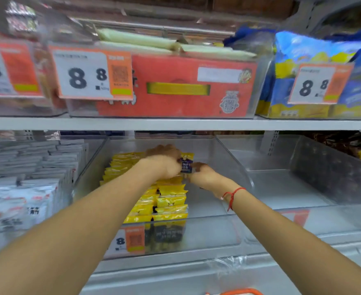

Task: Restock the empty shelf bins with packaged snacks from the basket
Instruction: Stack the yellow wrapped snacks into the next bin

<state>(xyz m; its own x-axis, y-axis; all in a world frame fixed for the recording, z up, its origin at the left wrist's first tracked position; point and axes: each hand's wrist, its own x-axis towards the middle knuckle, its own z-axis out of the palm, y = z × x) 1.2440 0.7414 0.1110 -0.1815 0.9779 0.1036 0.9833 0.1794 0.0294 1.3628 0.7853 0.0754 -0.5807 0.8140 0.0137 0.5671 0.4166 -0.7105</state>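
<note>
Both my arms reach into a clear plastic shelf bin [228,150] on the lower shelf. Rows of yellow and dark snack packets [169,201] stand in its left half. At the back of the rows, my left hand [164,160] and my right hand [203,173] together hold one upright yellow and purple packet [187,165], fingers pinching it from either side. The bin's right half is bare. A sliver of the orange basket handle [239,292] shows at the bottom edge.
To the right sits another clear bin [303,167], empty. To the left, white packets [26,188] fill a bin. Above the shelf board [175,123] stand an orange box [175,86] and blue and yellow bags [315,60] behind price tags.
</note>
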